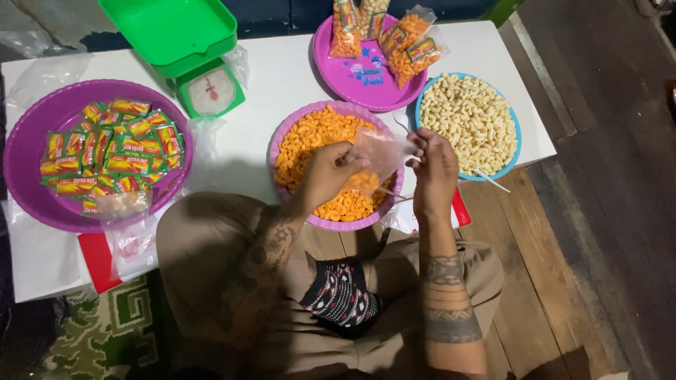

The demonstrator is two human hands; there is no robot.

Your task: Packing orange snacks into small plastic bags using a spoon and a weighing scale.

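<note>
While hovering over the purple bowl (pixel 282 144) of orange snacks (pixel 317 137), left hand (pixel 327 172) and right hand (pixel 433 169) both pinching a clear plastic bag (pixel 380 151), holding it open between them, above the white table (pixel 282 77).

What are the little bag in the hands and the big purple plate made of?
The little bag, held by both the left hand and right hand, looks like thin clear plastic: see-through, crinkly, shiny. The big purple plate seems hard plastic, smooth with a slight gloss.
</note>
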